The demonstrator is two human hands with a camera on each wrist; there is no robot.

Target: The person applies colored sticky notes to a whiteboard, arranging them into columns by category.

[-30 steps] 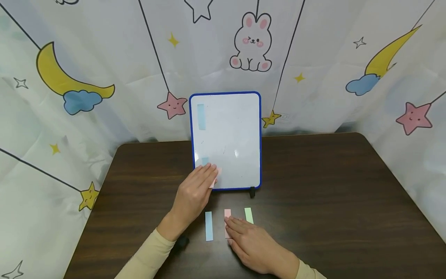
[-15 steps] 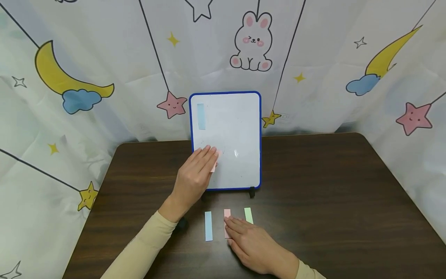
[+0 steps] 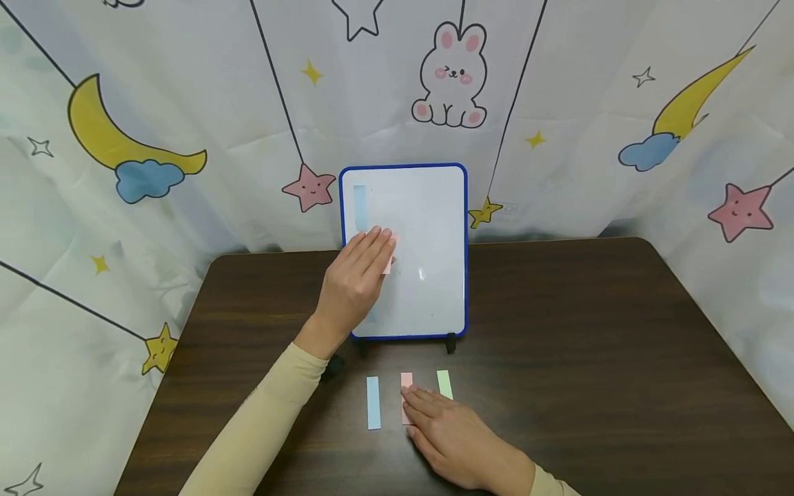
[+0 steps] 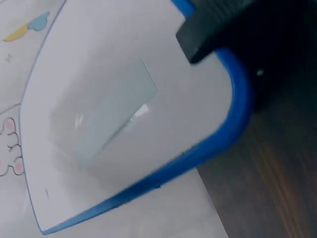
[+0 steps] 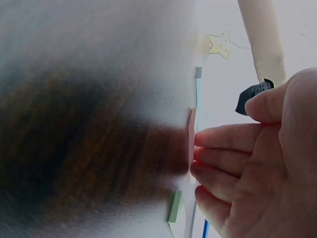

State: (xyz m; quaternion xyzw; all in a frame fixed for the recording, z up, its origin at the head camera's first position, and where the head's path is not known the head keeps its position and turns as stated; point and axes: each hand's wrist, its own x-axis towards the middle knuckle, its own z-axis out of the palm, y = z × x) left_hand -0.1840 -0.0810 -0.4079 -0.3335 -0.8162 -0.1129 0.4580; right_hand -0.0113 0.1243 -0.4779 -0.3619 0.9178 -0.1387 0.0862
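Observation:
In the head view, my left hand [image 3: 353, 279] is in front of the left side of a blue-framed whiteboard [image 3: 428, 227]. Its fingers point up and to the right, and a pink sticky note [image 3: 387, 266] shows at their right edge, with a thumb tip just beyond. Higher on the board sticks a blue sticky note [image 3: 360, 207]; another pale blue one [image 4: 109, 114] fills the left wrist view. My right hand [image 3: 455, 434] rests with straight fingers on a pink sticky-note pad [image 3: 406, 380], touching its side in the right wrist view, and covers much of it.
A blue sticky-note pad [image 3: 373, 403] lies left of the pink one, and a green pad [image 3: 444, 384] lies to the right, partly under the hand. Black stand feet [image 3: 451, 342] hold the whiteboard upright on the dark wooden table [image 3: 589, 344]. A patterned cloth [image 3: 558, 69] hangs behind.
My left hand has slid up along the whiteboard with the pink sticky note, from near its bottom to just under the upper blue note. My right hand has stayed on the pink pad.

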